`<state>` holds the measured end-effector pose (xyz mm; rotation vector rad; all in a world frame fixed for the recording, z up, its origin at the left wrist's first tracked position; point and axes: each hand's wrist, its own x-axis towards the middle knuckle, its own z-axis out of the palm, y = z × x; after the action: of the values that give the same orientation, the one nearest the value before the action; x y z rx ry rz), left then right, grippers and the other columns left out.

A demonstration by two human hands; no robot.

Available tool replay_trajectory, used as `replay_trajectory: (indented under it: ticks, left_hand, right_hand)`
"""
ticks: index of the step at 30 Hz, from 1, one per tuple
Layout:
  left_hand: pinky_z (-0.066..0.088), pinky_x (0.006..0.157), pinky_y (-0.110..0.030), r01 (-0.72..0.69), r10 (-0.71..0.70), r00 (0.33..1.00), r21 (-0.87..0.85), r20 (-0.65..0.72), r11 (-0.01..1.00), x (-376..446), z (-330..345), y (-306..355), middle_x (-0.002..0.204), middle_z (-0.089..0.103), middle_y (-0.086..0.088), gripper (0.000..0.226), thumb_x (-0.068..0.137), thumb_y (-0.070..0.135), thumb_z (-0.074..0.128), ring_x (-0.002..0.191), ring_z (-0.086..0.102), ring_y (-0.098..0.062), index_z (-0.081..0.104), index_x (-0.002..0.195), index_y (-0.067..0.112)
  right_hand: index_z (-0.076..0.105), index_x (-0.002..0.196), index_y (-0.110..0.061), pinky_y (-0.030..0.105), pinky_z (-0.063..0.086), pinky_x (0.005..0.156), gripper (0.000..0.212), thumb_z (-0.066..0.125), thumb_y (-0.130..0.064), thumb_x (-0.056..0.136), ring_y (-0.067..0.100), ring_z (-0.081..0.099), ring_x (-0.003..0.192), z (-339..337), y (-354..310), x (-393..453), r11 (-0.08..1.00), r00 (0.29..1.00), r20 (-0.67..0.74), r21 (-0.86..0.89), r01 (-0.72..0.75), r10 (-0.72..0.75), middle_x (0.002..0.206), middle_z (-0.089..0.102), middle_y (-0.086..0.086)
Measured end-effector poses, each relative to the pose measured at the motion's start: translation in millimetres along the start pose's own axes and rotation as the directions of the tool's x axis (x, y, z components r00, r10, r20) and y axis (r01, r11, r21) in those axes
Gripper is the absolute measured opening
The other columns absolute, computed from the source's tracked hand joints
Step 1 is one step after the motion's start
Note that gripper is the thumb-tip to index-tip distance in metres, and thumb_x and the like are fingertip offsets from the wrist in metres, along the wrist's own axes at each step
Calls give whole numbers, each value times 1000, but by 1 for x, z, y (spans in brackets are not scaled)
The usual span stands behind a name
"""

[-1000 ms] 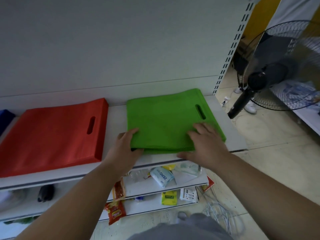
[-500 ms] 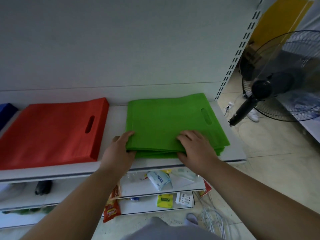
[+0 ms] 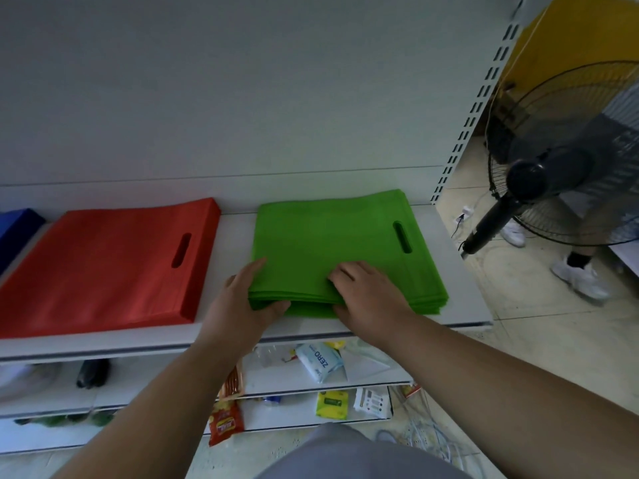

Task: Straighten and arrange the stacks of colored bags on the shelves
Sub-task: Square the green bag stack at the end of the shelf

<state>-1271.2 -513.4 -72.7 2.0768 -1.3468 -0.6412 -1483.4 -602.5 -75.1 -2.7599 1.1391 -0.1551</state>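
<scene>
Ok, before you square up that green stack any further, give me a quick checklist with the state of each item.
1. Left hand grips the near left corner of the green stack: ok.
2. Right hand pinches the near edge: ok.
3. Layers flush at the near right corner: not ok, they fan out.
4. Stack wholly on the shelf: ok.
5. Gap to the red stack: ok.
6. Back edge against the wall: cannot tell.

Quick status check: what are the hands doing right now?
Left hand grips green stack front corner. Right hand pinches its front edge. Red stack alongside, apart.
</scene>
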Motion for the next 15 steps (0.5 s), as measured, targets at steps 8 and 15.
replay_trajectory:
  ticks: [8,15]
  left_hand:
    - [46,55,-26,-28,29,1000,153,-5,988,-1,-4,-8,116,61,0,49,91,24,64,67,58,-14,51,137,38]
    - [55,68,-34,-9,-6,996,162,91,987,2,-7,-9,116,56,2,67,82,19,71,80,60,-15,45,141,37]
  right_hand:
    - [46,141,-17,49,31,112,78,80,-28,72,35,37,136,-20,60,-57,909,907,-123,-67,-412,402,149,40,13]
    - [44,145,-18,43,44,105,72,76,-18,80,27,45,130,-14,89,-73,887,915,-50,273,-373,400,149,36,6]
